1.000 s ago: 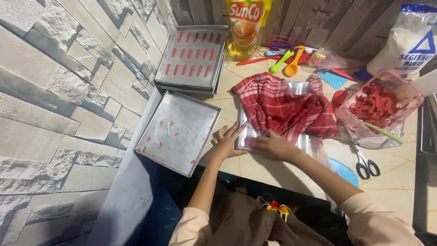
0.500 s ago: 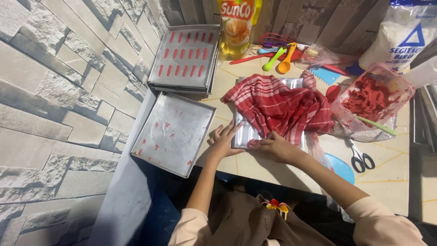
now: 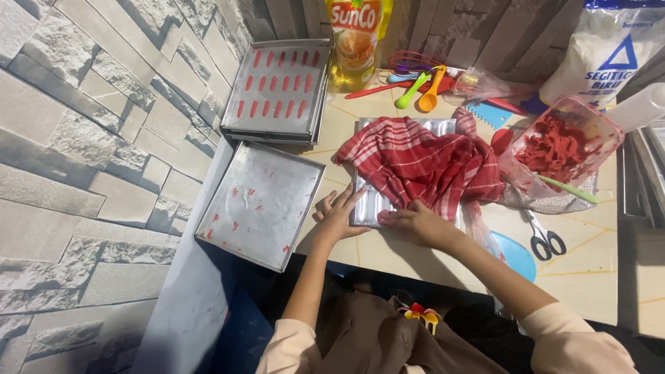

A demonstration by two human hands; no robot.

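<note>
A ridged metal mould tray [image 3: 375, 205] lies on the tiled counter, mostly covered by a red-and-white checked cloth [image 3: 422, 163]. My left hand [image 3: 338, 215] rests flat on the tray's near left edge, fingers spread. My right hand [image 3: 414, 223] presses on the tray's near edge just under the hem of the cloth. To the left sits an empty metal baking tray [image 3: 260, 204] with red smears. Behind it, a stack of trays [image 3: 277, 90] carries rows of red dough strips.
A clear tub of red dough [image 3: 561, 149] with a green spatula [image 3: 568, 188] stands at right, scissors [image 3: 544, 239] and a blue lid [image 3: 516, 255] in front. A bottle of cooking oil [image 3: 353, 41], coloured measuring spoons [image 3: 419, 90], a flour bag [image 3: 606, 52] line the back. A stone-pattern wall [image 3: 90, 152] runs along the left.
Both hands stay on the mould tray's near edge; the right hand has slid slightly along it. The view has shifted a little.
</note>
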